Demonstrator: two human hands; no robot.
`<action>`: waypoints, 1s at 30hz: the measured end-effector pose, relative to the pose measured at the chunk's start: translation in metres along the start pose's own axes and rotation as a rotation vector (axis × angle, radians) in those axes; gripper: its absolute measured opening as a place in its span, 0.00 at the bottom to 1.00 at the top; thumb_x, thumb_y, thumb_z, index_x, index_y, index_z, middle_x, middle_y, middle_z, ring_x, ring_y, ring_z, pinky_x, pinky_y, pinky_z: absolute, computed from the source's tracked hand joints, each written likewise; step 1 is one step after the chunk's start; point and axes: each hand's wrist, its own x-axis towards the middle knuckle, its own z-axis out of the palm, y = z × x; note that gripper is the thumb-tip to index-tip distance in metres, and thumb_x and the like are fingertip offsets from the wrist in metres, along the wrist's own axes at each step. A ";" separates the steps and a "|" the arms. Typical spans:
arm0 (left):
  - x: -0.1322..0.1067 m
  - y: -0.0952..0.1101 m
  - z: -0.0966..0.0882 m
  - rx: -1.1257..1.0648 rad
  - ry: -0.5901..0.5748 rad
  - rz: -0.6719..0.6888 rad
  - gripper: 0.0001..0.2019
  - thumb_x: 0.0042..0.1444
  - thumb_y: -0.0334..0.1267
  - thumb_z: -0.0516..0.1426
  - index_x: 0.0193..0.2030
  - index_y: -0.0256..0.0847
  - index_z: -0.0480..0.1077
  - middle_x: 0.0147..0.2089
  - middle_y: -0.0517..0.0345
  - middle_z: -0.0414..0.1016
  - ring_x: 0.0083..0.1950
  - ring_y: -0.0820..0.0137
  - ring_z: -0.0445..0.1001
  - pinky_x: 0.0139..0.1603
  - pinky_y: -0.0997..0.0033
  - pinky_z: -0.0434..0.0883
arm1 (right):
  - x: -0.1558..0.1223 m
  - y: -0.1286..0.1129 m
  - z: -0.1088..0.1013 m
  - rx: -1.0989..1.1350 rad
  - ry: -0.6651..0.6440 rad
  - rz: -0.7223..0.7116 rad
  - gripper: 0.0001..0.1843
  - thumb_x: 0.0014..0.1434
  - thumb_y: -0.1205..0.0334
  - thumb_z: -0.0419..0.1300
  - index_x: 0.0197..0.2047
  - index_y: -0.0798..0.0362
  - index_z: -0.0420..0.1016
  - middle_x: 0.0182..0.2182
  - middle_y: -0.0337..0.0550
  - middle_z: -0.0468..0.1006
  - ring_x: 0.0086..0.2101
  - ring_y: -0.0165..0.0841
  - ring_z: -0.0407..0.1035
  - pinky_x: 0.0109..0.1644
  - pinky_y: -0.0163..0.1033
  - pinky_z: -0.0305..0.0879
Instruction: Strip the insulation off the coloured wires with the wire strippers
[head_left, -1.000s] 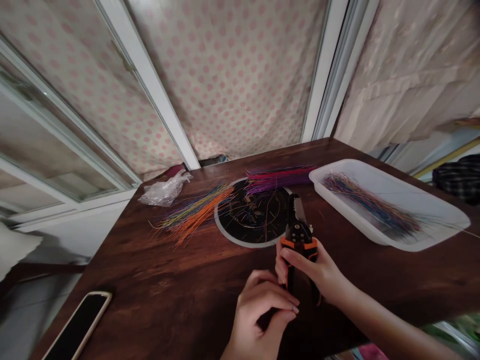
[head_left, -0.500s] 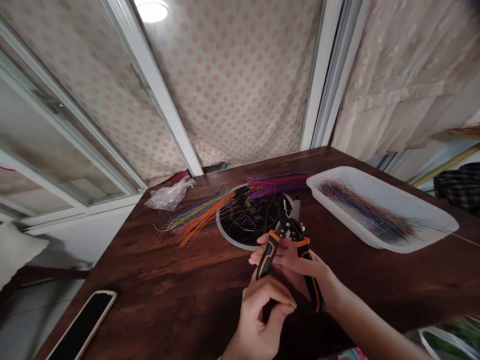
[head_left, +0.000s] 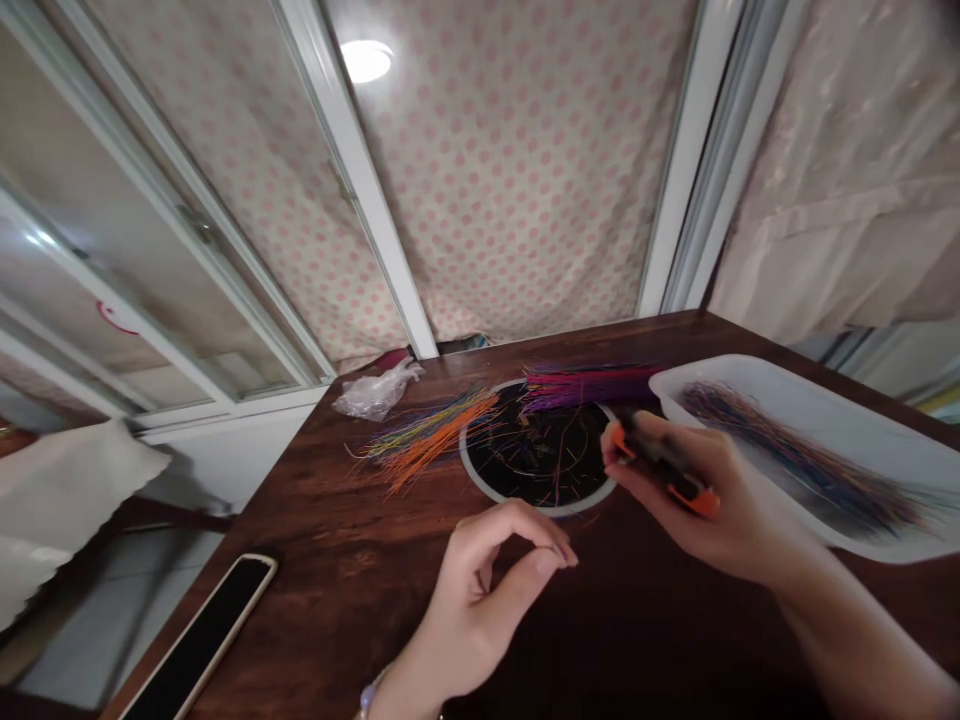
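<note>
My right hand (head_left: 720, 510) is wrapped round a pair of wire strippers (head_left: 667, 470) with black and orange handles. The tool is smeared by motion and partly hidden by the fingers. It is held over the table, between the round black plate and the white tub. Lower and to the left, my left hand (head_left: 487, 600) pinches thumb against forefinger. Whatever is between those fingertips is too small to make out. Short wire scraps lie on the black plate (head_left: 540, 470), which has a pale rim.
Orange and yellow wires (head_left: 427, 440) lie left of the plate, purple and red wires (head_left: 585, 388) behind it. A white plastic tub (head_left: 885, 450) holds more wires. A clear plastic bag (head_left: 379, 392) and a phone (head_left: 202, 640) rest on the brown wooden table (head_left: 330, 560).
My right hand has lifted the wire strippers away from my left hand, up and to the right, and turned them. My left hand keeps its pinch. The whole view has shifted slightly.
</note>
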 end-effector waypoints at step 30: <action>0.045 -0.010 -0.007 -0.138 0.068 0.356 0.15 0.59 0.45 0.58 0.27 0.42 0.60 0.24 0.60 0.61 0.27 0.71 0.61 0.26 0.68 0.58 | 0.019 -0.004 0.029 -0.539 0.216 -0.425 0.18 0.50 0.74 0.52 0.46 0.54 0.66 0.35 0.47 0.80 0.35 0.39 0.75 0.37 0.43 0.71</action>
